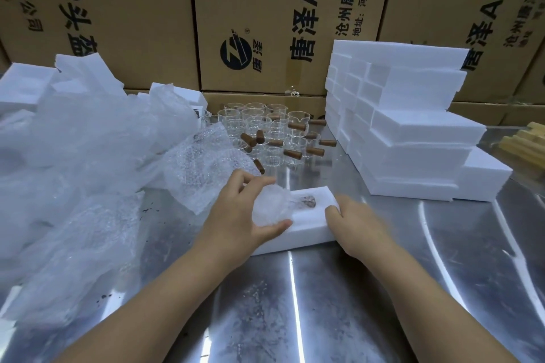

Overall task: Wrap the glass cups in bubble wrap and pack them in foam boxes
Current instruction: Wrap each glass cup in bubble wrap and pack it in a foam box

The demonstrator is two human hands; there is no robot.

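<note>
Steel table (295, 303): foam box (305, 230) gripped by right hand (356, 224); bubble-wrapped cup (271, 206) clasped by left hand (236, 215), to be seated squarely, gently.

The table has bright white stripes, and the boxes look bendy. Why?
Head view: the stripes on the metal table are reflected glare; head view: the wide-angle lens bows the cardboard boxes; head view: the right hand gripping the foam box looks blurrier than the left hand gripping the wrapped cup.
</note>
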